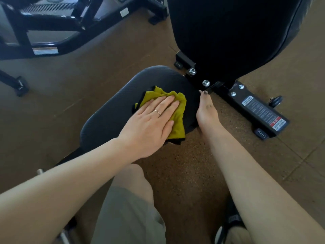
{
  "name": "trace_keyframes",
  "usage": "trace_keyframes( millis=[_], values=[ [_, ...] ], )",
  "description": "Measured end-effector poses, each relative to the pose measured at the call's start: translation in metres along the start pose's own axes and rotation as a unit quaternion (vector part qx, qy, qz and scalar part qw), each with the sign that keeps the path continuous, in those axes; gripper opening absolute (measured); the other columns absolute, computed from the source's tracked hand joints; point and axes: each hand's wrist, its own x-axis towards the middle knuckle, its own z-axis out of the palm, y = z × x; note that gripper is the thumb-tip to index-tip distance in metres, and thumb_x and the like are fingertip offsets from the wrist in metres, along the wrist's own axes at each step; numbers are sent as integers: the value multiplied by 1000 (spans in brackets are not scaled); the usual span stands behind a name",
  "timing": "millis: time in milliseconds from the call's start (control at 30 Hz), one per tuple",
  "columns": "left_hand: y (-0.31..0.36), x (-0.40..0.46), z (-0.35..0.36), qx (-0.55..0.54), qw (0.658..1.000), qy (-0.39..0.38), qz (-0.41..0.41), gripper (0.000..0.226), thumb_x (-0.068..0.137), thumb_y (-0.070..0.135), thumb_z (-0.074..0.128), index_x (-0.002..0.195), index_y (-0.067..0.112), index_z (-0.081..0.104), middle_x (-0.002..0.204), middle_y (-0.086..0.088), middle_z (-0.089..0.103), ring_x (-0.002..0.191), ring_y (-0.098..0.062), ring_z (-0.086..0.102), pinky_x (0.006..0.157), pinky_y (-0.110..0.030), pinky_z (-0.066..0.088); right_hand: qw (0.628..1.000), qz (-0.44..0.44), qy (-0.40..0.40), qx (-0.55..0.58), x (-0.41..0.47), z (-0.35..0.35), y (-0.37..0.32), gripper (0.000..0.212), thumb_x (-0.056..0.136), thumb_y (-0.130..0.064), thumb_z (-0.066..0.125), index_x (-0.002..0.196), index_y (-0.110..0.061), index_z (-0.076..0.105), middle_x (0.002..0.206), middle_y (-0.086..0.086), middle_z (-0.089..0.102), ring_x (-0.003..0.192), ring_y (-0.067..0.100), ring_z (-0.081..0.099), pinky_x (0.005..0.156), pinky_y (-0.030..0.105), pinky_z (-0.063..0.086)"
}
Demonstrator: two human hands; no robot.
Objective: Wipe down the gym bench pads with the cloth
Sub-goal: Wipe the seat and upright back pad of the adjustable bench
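So far my flat, open left hand (149, 124) presses the cloth (175, 110) on the seat pad (109, 110), right hand (205, 111) gripping its right edge; the far back pad (228, 32) looks still to do.

a crumpled yellow-green cloth (177, 111) with black trim lies on a dark grey seat pad (112, 110). a large black back pad (228, 32) stands beyond it.

No text legible anywhere. Warning sticker (263, 110) on black base bar (246, 103) of bench frame: white print lines plus red block, too small to read. Second label (45, 50) on frame of neighbouring machine (52, 41), white with orange strip, blurred. Small white tag (124, 12) on same frame, blank or unreadable. Foot cap (261, 133) logo illegible.
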Motion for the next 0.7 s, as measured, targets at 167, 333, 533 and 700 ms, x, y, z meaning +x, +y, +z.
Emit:
trace_keyframes(
  millis=[167,333,533,700],
  values=[
    [2,74,7,0,998,25,-53,56,110,41,25,162,20,23,169,-2,24,156,-22,19,129,-41,10,1000,-4,11,13,-2,5,-3,79,85,-76,29,153,-38,42,155,-3,47,142,23,45,119,51,36],
    [25,58,6,-14,998,10,-67,61,110,43,21,165,18,13,172,-1,10,159,-19,6,130,-39,2,991,75,-27,109,-14,-6,-8,52,108,-58,29,144,-31,54,128,7,68,114,26,66,102,48,53],
    [34,25,7,-14,1000,-3,-6,61,107,49,31,161,21,23,168,0,20,157,-22,13,129,-42,8,972,118,-64,193,-12,-14,-4,50,110,-51,31,132,-22,64,116,13,74,108,31,71,89,45,58],
    [40,70,11,4,999,39,-21,51,107,46,34,149,16,36,155,-8,35,147,-31,28,122,-49,23,946,142,-94,276,-5,-26,11,61,107,-60,22,147,-27,54,137,13,66,124,31,65,101,47,51]
  ],
)
